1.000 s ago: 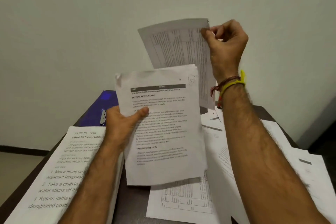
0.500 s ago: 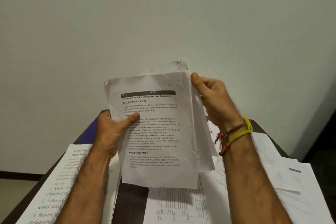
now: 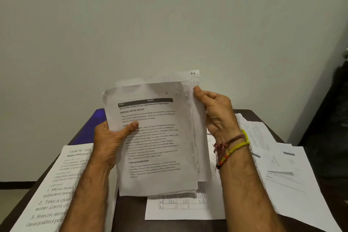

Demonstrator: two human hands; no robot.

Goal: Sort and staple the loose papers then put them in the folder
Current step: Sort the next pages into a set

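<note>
I hold a small stack of printed papers [image 3: 156, 137] upright above the dark table [image 3: 130, 211]. My left hand [image 3: 113, 141] grips the stack's left edge, thumb pressed on the front page. My right hand [image 3: 216, 113] holds the right edge, where the back sheets marked "S-4" stick out higher than the front page. A blue folder [image 3: 94, 122] lies on the table behind my left hand, mostly hidden.
A large-print sheet [image 3: 54, 190] lies at the left, hanging over the table edge. A table-printed sheet [image 3: 180, 207] rests under the held stack. Several loose papers [image 3: 282, 165] spread over the table's right side. A plain wall stands behind.
My right hand brought the raised sheet down behind the stack in my left hand. Both hands now hold the stack together, lower in view.
</note>
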